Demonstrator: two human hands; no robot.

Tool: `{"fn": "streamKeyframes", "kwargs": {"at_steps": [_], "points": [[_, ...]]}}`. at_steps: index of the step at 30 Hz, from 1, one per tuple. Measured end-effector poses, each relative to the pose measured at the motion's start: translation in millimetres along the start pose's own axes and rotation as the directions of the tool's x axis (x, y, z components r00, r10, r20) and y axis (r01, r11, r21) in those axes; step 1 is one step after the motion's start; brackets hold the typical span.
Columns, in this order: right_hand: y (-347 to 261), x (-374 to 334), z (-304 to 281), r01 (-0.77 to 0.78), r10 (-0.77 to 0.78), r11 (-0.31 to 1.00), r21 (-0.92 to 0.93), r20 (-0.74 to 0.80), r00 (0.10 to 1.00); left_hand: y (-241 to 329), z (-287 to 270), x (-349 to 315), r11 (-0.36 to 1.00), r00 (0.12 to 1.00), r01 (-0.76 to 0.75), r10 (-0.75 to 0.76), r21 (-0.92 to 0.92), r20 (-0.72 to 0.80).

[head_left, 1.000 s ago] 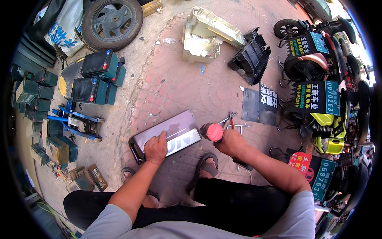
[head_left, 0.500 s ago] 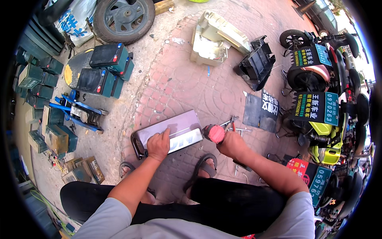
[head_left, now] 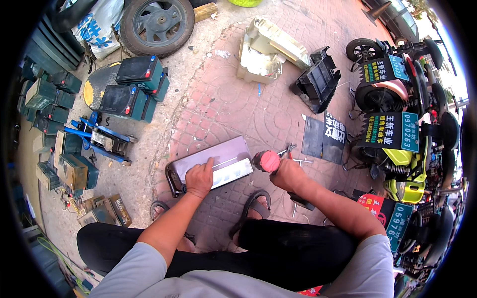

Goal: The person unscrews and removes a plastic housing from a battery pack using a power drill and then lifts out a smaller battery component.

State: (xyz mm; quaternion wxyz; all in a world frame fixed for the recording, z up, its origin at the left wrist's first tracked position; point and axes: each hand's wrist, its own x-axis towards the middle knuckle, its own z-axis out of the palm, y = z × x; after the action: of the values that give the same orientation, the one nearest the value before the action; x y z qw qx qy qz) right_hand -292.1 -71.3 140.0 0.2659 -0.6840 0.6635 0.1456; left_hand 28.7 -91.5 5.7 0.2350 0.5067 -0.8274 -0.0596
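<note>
On the paving in front of me lies a long purple-grey box-like case (head_left: 208,153) with a black handle (head_left: 172,181) at its left end and a shiny silver label along its near side. My left hand (head_left: 199,179) rests on its top, index finger stretched out, holding nothing. A cordless drill (head_left: 269,161) with a red rear and dark body is gripped in my right hand (head_left: 289,175), its front end at the case's right end. The drill's tip is hidden.
Pliers (head_left: 288,149) and other hand tools lie just beyond the drill. An opened cream housing (head_left: 258,69) and a black plastic tray (head_left: 319,82) sit farther off. Batteries (head_left: 119,102), a blue floor jack (head_left: 99,139) and a wheel (head_left: 159,25) are left; parked scooters (head_left: 407,149) line the right.
Both hands and the case keep almost the same places. My right hand with the drill has tilted slightly, and the view has shifted a little.
</note>
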Motion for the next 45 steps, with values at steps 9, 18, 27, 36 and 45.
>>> {"fn": "streamKeyframes", "kwargs": {"at_steps": [9,18,27,36,45], "points": [[5,1,6,0.021,-0.018,0.999,0.028,-0.109,0.994,-2,1,-2,1.0,1.0,-0.025,0.025,0.01,0.005],[6,2,-1,-0.013,0.017,0.996,0.083,-0.052,0.998,-4,4,-5,1.0,1.0,-0.025,0.025,0.01,0.018],[-3,-2,-15,-0.053,0.051,0.991,0.126,0.014,0.999,-4,3,-5,1.0,0.999,-0.012,0.011,0.016,0.036],[7,-3,-14,-0.024,0.025,0.996,0.09,-0.014,1.0,-2,0,-1,1.0,0.999,-0.028,0.027,0.008,0.039],[2,-4,-53,-0.039,0.068,0.97,0.241,-0.111,0.991,-1,-1,1,1.0,1.0,-0.025,0.025,-0.018,0.001]]}}
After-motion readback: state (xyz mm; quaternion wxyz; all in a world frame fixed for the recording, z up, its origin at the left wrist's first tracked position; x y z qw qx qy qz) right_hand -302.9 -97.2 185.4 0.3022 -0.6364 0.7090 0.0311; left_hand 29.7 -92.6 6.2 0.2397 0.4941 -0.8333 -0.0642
